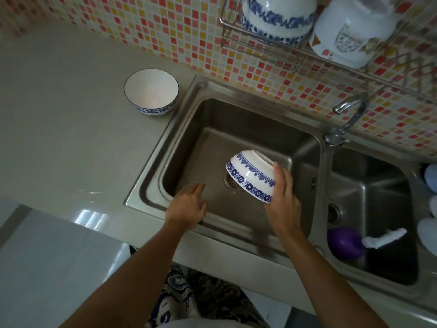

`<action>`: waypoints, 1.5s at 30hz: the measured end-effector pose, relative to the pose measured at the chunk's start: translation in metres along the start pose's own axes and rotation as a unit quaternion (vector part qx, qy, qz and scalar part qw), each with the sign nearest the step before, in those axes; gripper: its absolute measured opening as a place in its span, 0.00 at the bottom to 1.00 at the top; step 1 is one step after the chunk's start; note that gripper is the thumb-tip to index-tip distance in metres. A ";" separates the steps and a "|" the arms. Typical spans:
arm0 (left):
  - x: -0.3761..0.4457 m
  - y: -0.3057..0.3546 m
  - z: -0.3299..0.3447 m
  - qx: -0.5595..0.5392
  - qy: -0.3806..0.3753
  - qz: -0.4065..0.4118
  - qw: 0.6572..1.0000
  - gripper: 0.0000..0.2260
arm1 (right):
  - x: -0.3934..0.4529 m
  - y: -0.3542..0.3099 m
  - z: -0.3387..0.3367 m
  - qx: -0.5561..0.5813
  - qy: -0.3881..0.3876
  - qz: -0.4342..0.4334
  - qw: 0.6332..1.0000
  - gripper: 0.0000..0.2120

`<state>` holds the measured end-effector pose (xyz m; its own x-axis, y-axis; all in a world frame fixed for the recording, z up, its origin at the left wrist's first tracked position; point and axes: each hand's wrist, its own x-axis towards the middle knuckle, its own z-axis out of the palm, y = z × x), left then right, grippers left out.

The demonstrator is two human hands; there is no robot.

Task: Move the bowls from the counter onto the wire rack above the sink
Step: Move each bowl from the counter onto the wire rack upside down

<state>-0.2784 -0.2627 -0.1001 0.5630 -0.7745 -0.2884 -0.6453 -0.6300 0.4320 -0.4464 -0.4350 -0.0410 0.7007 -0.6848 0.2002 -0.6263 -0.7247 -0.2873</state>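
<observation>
So the person's right hand (285, 197) is wrapped around a white ceramic bowl with a blue flower band (251, 176), held upside down and tilted over the big left basin of the stainless steel double sink (151, 176). Fingers run up the bowl's right side, with one fingertip reaching near the foot ring, and the thumb side is hidden behind the bowl, so the exact grip underneath is hard to call. The forearm comes up from the bottom edge at a slant, wrist fairly straight.

The left hand (188, 207) is empty, palm down, fingers loosely spread and pointing away from the body, hovering over the near left corner of the same basin. It sits to the left of the held bowl and isn't touching it.

Up and to the left of the left hand, a second white bowl with a thin dark rim and blue pattern (151, 92) sits upright on the grey countertop (59, 114), just beside the sink's edge.

Far above the right hand, the metal wire rack (236, 41) on the mosaic tile wall holds an upside-down matching blue-and-white bowl (279, 17) and a white printed mug (350, 36) next to it. The chrome tap (347, 114) is up and right of the right hand.
</observation>
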 end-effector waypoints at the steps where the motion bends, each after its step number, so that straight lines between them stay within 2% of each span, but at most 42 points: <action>1: 0.000 0.000 0.000 -0.002 0.003 0.001 1.000 0.26 | 0.000 0.001 0.000 -0.007 0.003 -0.005 1.000 0.38; 6: -0.002 0.003 -0.003 -0.004 0.008 -0.003 1.000 0.27 | -0.003 0.000 0.008 0.005 -0.027 0.040 0.999 0.39; 9: -0.003 0.004 -0.005 -0.008 0.014 0.001 1.000 0.27 | -0.010 -0.009 0.016 0.067 -0.054 0.147 0.985 0.40; 12: -0.002 0.004 -0.005 -0.012 0.019 -0.006 1.000 0.27 | -0.009 -0.015 0.023 0.171 -0.051 0.255 0.950 0.39; 14: -0.002 0.004 -0.006 -0.014 0.023 -0.008 1.000 0.27 | -0.004 -0.021 0.022 0.278 -0.041 0.348 0.895 0.36; 16: -0.002 0.004 -0.006 -0.017 0.030 -0.003 0.999 0.26 | 0.006 -0.027 0.012 0.437 -0.039 0.458 0.773 0.32; 17: -0.002 0.004 -0.005 -0.023 0.031 0.004 0.999 0.26 | 0.010 -0.029 0.004 0.507 -0.049 0.493 0.705 0.30; 18: -0.002 0.002 -0.004 -0.025 0.033 0.016 0.999 0.26 | 0.013 -0.031 -0.004 0.558 -0.062 0.508 0.653 0.28; 19: -0.002 0.001 -0.003 -0.023 0.037 0.031 0.999 0.25 | 0.016 -0.033 -0.013 0.592 -0.075 0.513 0.617 0.26; 21: -0.003 0.000 -0.003 -0.014 0.055 0.060 0.997 0.28 | 0.022 -0.037 -0.031 0.634 -0.089 0.504 0.580 0.22; 24: 0.002 0.011 -0.018 -0.035 0.100 0.075 0.992 0.29 | 0.031 -0.044 -0.062 0.664 -0.104 0.475 0.569 0.18; 26: 0.015 0.025 -0.043 -0.041 0.149 0.105 0.982 0.27 | 0.039 -0.051 -0.089 0.680 -0.118 0.440 0.575 0.16; 29: 0.049 0.057 -0.102 -0.037 0.227 0.166 0.959 0.25 | 0.055 -0.063 -0.131 0.708 -0.129 0.369 0.588 0.15; 33: 0.079 0.113 -0.188 -0.016 0.306 0.228 0.924 0.23 | 0.076 -0.077 -0.180 0.759 -0.099 0.300 0.569 0.14; 37: 0.106 0.151 -0.232 0.059 0.276 0.287 0.915 0.25 | 0.097 -0.074 -0.213 0.784 -0.057 0.252 0.565 0.15; 40: 0.128 0.163 -0.244 0.128 0.243 0.264 0.925 0.27 | 0.111 -0.064 -0.229 0.787 -0.028 0.244 0.566 0.14; 45: 0.135 0.166 -0.242 0.182 0.238 0.246 0.922 0.29 | 0.130 -0.039 -0.236 0.790 0.008 0.237 0.565 0.18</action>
<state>-0.1849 -0.4581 0.1392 0.2632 -0.9133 0.3108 -0.9646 -0.2542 0.0700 -0.4118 -0.5133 0.2173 0.5718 -0.7831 -0.2446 0.3537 0.5043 -0.7878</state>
